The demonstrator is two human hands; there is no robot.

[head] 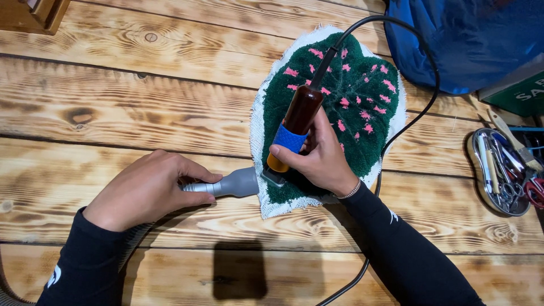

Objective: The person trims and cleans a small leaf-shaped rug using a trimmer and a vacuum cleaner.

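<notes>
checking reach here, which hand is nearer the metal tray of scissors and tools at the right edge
Right. The right hand grips the brown corded trimmer on the green leaf-shaped rug, left of the oval metal tray. The left hand holds the grey vacuum nozzle, farther left.

Tufted pile rug (351,107), glossy plastic trimmer (299,116), scorched rough-grained wooden table (124,102)

Scorched plank table (113,102) under leaf-shaped rug (362,107), tool tray (479,170), blue bag (470,39)
</notes>
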